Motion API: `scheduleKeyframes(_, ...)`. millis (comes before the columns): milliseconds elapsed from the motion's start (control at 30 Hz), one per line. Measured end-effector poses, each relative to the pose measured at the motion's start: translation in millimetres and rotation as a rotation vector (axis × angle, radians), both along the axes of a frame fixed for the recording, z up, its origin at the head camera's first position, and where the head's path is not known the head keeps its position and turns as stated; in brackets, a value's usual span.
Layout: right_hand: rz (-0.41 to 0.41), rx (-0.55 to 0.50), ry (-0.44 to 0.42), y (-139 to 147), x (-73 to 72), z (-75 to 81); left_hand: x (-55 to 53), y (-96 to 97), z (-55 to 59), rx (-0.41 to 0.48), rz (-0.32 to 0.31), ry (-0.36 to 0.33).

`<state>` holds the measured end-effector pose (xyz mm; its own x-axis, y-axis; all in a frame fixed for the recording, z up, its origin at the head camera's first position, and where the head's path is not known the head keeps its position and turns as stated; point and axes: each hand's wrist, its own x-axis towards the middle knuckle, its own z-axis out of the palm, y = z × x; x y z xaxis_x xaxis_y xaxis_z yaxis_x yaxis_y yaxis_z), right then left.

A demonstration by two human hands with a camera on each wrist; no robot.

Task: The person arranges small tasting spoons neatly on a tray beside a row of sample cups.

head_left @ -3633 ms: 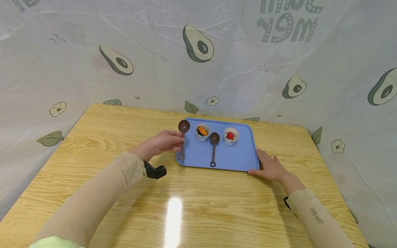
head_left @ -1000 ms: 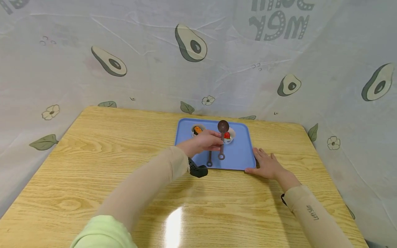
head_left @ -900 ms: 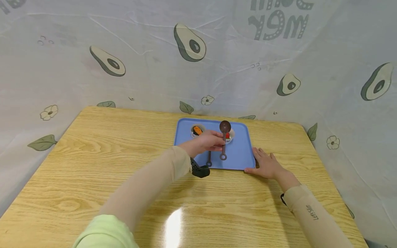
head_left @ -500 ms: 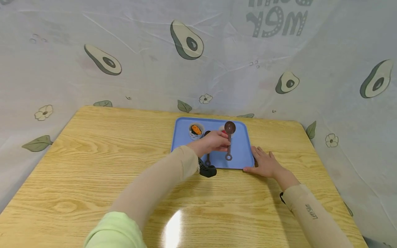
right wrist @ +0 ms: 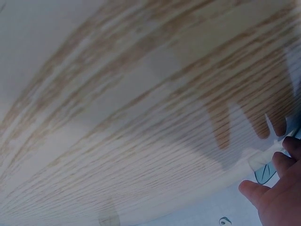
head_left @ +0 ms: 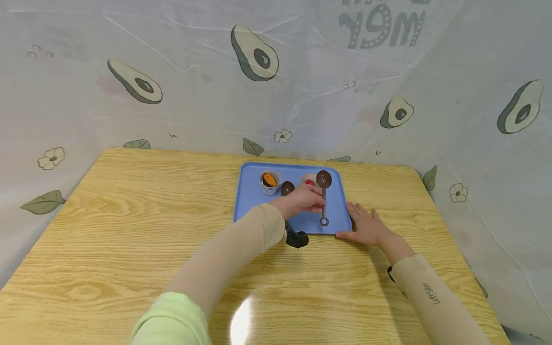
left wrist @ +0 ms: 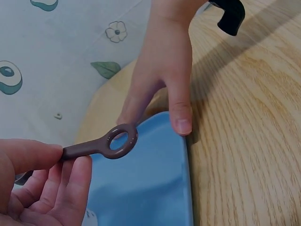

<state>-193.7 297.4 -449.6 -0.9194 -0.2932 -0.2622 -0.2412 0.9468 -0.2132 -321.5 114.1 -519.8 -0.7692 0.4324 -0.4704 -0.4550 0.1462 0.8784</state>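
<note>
My left hand (head_left: 307, 199) pinches the handle of a brown measuring spoon (head_left: 324, 179) above the right part of a blue tray (head_left: 249, 203). In the left wrist view, thumb and fingers grip the handle just short of its ring end (left wrist: 121, 141). A second brown measuring spoon (head_left: 287, 187) lies on the tray, its handle mostly hidden by my left hand. My right hand (head_left: 366, 229) rests against the tray's near right corner, thumb at the front edge, fingers spread along the side. In the right wrist view, only part of the right hand (right wrist: 284, 195) shows.
On the tray, a paper cup (head_left: 269, 190) holds an orange-topped, dark-sided food piece (head_left: 270, 180). Another paper cup (head_left: 305, 177), partly covered by hand and spoon, has a red piece (head_left: 310, 182). The wooden table (head_left: 151, 206) meets an avocado-printed cloth (head_left: 189, 105) behind and at the sides.
My left hand has carried the measuring spoon from the tray's left edge rightward, past the red-topped cup, slowing lately. The right hand keeps its place at the tray corner. The head view has shifted slightly.
</note>
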Motion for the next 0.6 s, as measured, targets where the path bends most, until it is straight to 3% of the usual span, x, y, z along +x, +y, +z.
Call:
scheduleKeyframes(67,-0.004,0.001,-0.003,0.1,0.1,0.3,-21.4,11.9,-34.2,0.011,0.001,-0.009)
scheduleKeyframes(100,-0.005,0.002,-0.004,0.1,0.1,0.5,-13.5,11.9,-23.3,-0.032,0.005,-0.002)
scheduleKeyframes(167,-0.006,0.003,-0.006,0.2,0.2,0.8,-9.6,13.5,-18.5,-0.058,0.002,0.005)
scheduleKeyframes(200,-0.006,0.003,-0.005,0.1,0.3,1.1,3.2,9.4,0.8,-0.068,0.001,0.016)
scheduleKeyframes(300,-0.006,0.002,-0.004,-0.3,0.8,1.8,-8.4,19.0,-23.5,-0.070,-0.010,0.028)
scheduleKeyframes(333,-0.006,0.000,-0.003,-0.6,0.8,1.9,-20.8,24.8,-43.1,-0.053,-0.014,0.020)
scheduleKeyframes(367,-0.005,-0.001,-0.003,-0.7,0.9,2.1,-19.0,26.0,-42.3,-0.062,-0.010,0.027)
scheduleKeyframes(400,-0.005,-0.002,-0.003,-0.8,1.0,2.2,-15.6,27.0,-39.8,-0.068,-0.006,0.042)
scheduleKeyframes(433,-0.005,-0.001,-0.002,-0.9,1.0,2.2,-1.1,24.2,-21.1,-0.100,0.000,0.060)
scheduleKeyframes(500,-0.004,0.000,0.000,-1.0,1.1,2.2,14.8,21.3,0.9,-0.123,0.005,0.081)
scheduleKeyframes(533,-0.004,0.002,0.000,-1.0,1.2,2.3,26.7,19.4,18.4,-0.153,0.014,0.097)
scheduleKeyframes(600,-0.003,0.006,0.000,-1.1,1.2,2.3,38.7,16.3,33.8,-0.142,0.015,0.129)
